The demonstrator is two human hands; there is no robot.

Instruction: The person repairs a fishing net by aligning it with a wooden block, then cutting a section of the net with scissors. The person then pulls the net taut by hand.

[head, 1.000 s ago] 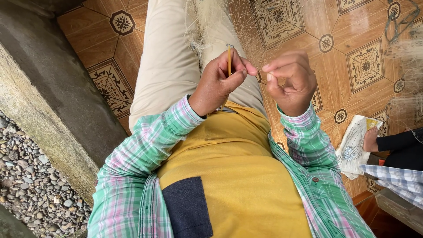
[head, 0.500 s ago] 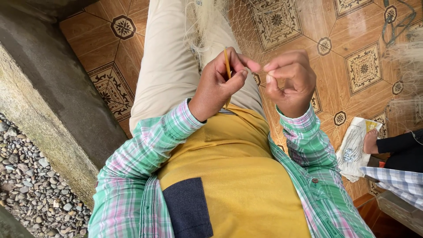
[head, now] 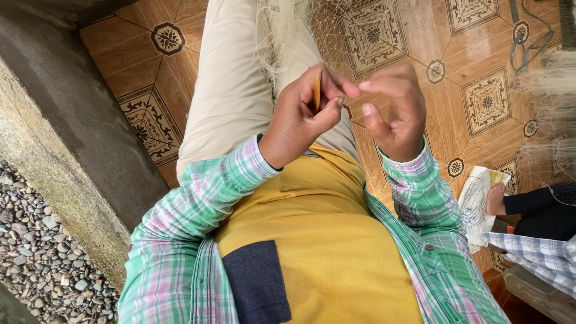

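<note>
My left hand (head: 297,120) pinches a small yellow netting needle (head: 317,93) upright between thumb and fingers, above my lap. My right hand (head: 396,114) is just right of it, fingers loosely curled. Its forefinger reaches towards the left fingertips and its thumb stands apart, with nothing I can see between them. A pale, fine fishing net (head: 282,36) lies over my beige trousers (head: 231,90) and spreads onto the floor beyond the hands. Any thread between the hands is too thin to make out.
A patterned brown tile floor (head: 480,102) lies under my legs. At the left are a grey concrete ledge (head: 66,150) and gravel (head: 36,252). At the right are another person's foot (head: 495,201), a white bag (head: 474,207) and checked cloth (head: 540,255). More net (head: 549,90) hangs at the far right.
My right hand's thumb and forefinger, pinched close to the left hand before, have come apart. Both hands stay above my lap, and the needle is still in my left hand.
</note>
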